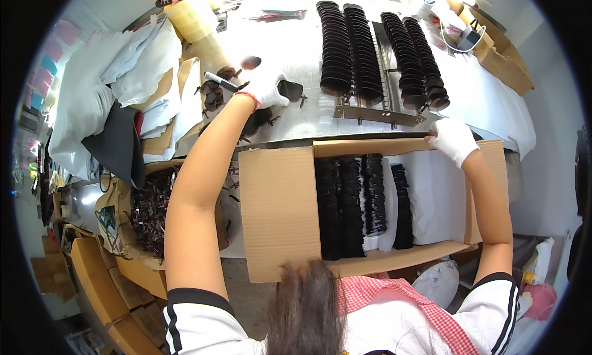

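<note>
My left hand (266,90), in a white glove, is over the metal table with its fingers closed around the edge of a dark lens (292,91). A white and dark marker pen (221,81) shows beside its wrist. More loose dark lenses (213,97) lie next to it, one brownish lens (251,63) beyond it. My right hand (455,140), also gloved in white, is at the far right rim of an open cardboard box (277,210). Its fingertips are pressed together; what they pinch is too small to tell. Rows of black, thin-edged pieces (351,207) stand in the box.
Metal racks (377,114) with long rows of dark lenses (336,53) stand at the back. Papers and white sheets (135,71) pile up at left, a carton (502,59) at far right. A box of small dark parts (151,213) sits below my left arm.
</note>
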Motion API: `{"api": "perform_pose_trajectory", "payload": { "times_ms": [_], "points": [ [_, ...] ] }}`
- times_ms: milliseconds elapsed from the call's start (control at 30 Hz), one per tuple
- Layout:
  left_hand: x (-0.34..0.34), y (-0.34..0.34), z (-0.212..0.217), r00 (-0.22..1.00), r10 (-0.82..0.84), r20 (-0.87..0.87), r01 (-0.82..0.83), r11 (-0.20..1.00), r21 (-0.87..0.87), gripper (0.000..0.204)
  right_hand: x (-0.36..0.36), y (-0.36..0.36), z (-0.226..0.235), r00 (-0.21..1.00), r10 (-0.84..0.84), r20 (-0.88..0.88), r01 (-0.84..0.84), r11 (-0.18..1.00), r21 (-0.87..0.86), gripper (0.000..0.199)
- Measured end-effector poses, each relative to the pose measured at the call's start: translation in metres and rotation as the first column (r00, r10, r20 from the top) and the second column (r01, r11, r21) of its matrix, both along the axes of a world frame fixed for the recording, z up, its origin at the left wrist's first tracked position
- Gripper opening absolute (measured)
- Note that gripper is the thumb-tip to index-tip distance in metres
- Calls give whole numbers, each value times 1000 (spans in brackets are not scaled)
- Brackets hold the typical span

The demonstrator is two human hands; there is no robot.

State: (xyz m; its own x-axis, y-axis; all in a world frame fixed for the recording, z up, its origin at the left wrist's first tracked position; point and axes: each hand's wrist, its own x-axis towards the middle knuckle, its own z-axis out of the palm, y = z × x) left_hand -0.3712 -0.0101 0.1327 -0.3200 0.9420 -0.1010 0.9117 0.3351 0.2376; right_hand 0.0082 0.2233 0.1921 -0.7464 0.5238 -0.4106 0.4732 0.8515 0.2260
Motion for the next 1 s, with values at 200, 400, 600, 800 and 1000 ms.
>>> {"api": "perform_pose_trajectory", "payload": {
  "times_ms": [200,400,600,800,1000],
  "points": [
    [-8,8,-7,987,108,115,-103,994,-42,52,-57,-103,3,837,-15,-548,-394,678,-620,48],
    [1,-26,-2,887,123,445,-180,980,89,37,-174,-167,-60,573,-564,-594,-86,680,-728,82],
    [42,-89,33,609,101,787,-359,920,160,25,-196,-173,-74,391,-691,-608,-431,446,-784,29],
    [88,-137,50,796,99,597,-325,902,284,34,-168,-182,-30,701,-356,-618,-491,387,-780,30],
    [116,-142,42,929,-109,354,-12,947,322,26,-142,-191,-11,869,88,-487,-438,594,-675,39]
  ]
}}
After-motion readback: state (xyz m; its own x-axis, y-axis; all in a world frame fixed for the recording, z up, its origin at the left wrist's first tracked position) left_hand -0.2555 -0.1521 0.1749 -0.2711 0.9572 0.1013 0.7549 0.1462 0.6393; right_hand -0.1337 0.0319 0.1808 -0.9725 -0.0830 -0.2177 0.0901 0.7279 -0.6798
